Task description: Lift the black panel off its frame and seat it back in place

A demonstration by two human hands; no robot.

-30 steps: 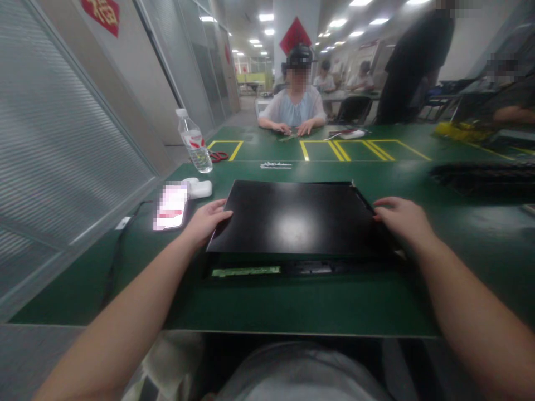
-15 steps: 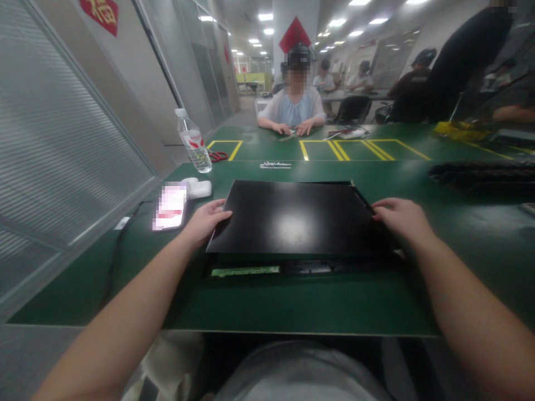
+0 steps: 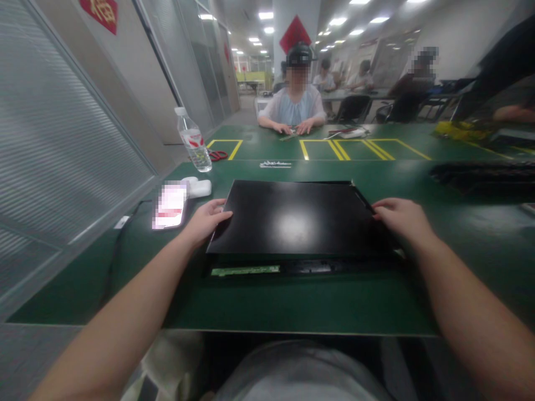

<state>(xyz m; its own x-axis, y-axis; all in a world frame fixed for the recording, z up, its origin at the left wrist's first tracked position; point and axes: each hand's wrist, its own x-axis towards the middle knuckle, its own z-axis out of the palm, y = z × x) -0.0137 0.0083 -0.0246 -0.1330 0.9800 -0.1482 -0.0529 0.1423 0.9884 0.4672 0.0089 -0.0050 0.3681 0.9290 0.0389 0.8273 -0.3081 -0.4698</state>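
A black, glossy flat screen panel (image 3: 267,217) lies in front of me, with a ceiling light mirrored in it. My left hand (image 3: 208,220) grips its left edge, thumb on top and fingers at the side. At the right edge, my right hand (image 3: 401,217) pinches the panel between thumb and fingers. Under the panel sits a black frame (image 3: 317,267), whose near side sticks out, and along it runs a green circuit strip (image 3: 246,270). Whether the panel touches the frame all round I cannot tell.
On the green table (image 3: 292,312) to the left are a phone (image 3: 170,205), a white case (image 3: 199,188) and a water bottle (image 3: 194,142). Red scissors (image 3: 218,155) lie behind. Small white strips (image 3: 275,164) rest beyond the panel. A person (image 3: 295,106) sits opposite.
My hands and the panel have hardly moved. In the background at right, a standing person in dark clothes has shifted further right.
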